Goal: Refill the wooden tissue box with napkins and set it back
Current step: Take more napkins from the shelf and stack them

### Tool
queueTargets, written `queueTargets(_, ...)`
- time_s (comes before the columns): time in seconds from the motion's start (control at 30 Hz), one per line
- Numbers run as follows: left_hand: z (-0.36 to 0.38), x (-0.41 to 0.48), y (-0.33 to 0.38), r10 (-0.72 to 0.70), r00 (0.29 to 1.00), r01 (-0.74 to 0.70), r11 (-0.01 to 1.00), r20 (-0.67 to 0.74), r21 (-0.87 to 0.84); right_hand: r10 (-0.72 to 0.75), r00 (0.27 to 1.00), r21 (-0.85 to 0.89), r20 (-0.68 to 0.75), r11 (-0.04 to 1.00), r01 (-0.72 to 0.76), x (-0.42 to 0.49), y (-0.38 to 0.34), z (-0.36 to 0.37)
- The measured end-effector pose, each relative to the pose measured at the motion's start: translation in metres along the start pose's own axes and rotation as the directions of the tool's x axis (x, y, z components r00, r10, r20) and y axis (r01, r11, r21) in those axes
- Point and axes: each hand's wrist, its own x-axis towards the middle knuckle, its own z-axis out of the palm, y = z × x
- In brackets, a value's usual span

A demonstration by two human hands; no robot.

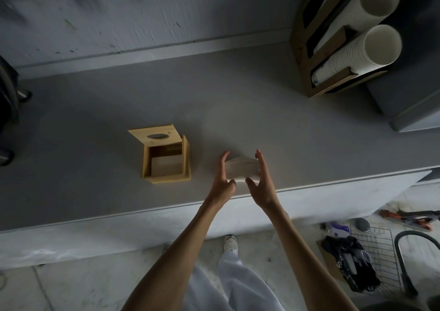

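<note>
A wooden tissue box (187,160) stands on the grey counter (95,191), left of my hands. Its lid (154,136), with an oval slot, is swung back and leans at the far side. Inside the box lies a pale sheet or low stack of napkins (166,166). To the right, a white stack of napkins (241,169) sits between my two hands just above the counter near its front edge. My left hand (222,177) presses its left side, my right hand (260,179) its right side, fingers straight.
A wooden cup dispenser (309,56) with two stacks of white paper cups (371,49) stands at the back right. A dark object (9,101) sits at the left edge. On the floor at right are a wire rack (381,251), a hose and tools.
</note>
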Motion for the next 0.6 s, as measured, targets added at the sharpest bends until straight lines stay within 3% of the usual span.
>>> queueTargets(0.13, -0.006, 0.004, -0.001, 0.012, 0.999, -0.012, 1.000, 0.042, 0.001, -0.018, 0.999, -0.074, -0.050, 0.997, 0.014, -0.003, 0.002, -0.009)
queueTargets(0.37, -0.027, 0.015, 0.001, 0.114, 0.974, -0.169, 0.939, 0.194, 0.300, -0.052, 0.996, -0.286, 0.071, 0.956, 0.070, 0.007, 0.012, -0.035)
queueTargets(0.6, -0.033, 0.014, -0.009, 0.209, 0.957, -0.268, 0.906, 0.203, 0.327, -0.052, 0.992, -0.338, 0.116, 0.937, 0.088, 0.003, 0.012, -0.039)
